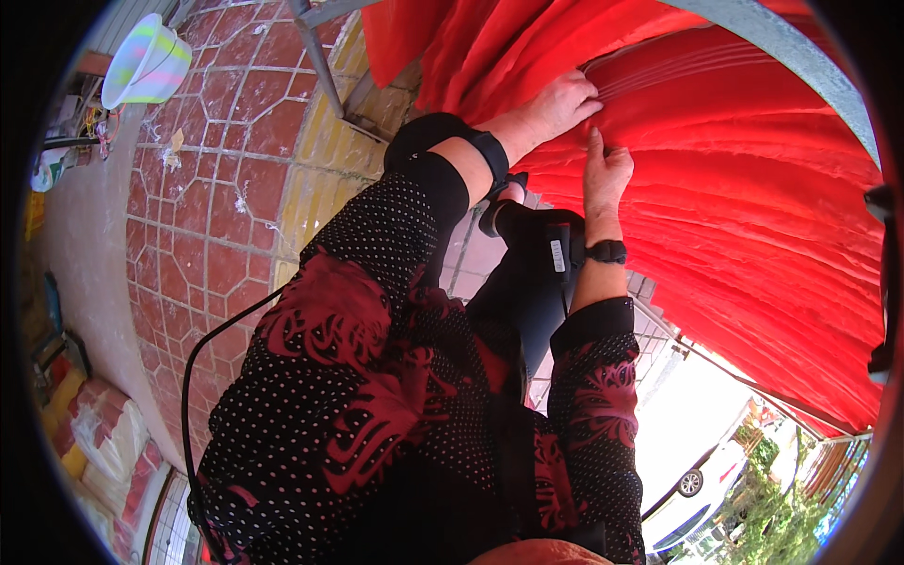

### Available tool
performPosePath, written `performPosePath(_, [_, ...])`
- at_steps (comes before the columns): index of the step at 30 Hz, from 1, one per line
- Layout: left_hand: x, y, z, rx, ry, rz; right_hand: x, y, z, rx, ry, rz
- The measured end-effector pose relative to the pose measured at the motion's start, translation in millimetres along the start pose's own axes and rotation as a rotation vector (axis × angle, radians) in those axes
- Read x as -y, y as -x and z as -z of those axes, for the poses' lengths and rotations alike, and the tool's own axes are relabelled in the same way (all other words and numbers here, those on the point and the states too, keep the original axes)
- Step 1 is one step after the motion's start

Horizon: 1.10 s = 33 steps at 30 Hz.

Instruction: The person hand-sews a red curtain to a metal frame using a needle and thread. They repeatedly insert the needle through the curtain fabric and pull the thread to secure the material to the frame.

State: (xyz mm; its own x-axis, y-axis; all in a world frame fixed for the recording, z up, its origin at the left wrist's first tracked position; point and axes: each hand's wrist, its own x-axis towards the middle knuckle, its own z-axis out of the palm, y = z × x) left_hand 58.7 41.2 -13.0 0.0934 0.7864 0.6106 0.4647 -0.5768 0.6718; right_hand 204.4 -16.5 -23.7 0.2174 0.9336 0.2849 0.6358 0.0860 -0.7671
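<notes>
Red fabric [734, 169] hangs in long gathered folds over the upper right, with pale lines of thread or stitching across its upper part. My left hand [565, 106] is at its near side, fingertips pinched on the cloth where these lines end. Just below and to the right, my right hand [609, 169] is against the same fabric, its fingers curled and the thumb or a finger pointing up towards my left hand. Whether cloth or thread lies within my right hand cannot be told. Both wrists wear black bands.
A curved grey metal rail [784, 53] borders the fabric above, and metal legs [321, 63] stand at upper left. A pastel plastic bucket [148, 63] is on the left over red tiled paving [212, 176]. Wrapped bundles [113, 438] lie lower left; a white car [699, 494] is at lower right.
</notes>
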Motion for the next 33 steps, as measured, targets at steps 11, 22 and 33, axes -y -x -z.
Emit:
performPosePath(11, [-10, -6, -19, 0.015, -0.062, -0.013, 2, -4, 10, 0.07, -0.041, -0.023])
performPosePath(22, [-2, -9, -12, -0.006, 0.143, 0.038, -13, -8, 12, 0.023, -0.217, -0.022])
performPosePath(33, [-1, -13, 1, 0.218, 0.352, 0.188, -24, -20, 17, 0.016, -0.055, -0.051])
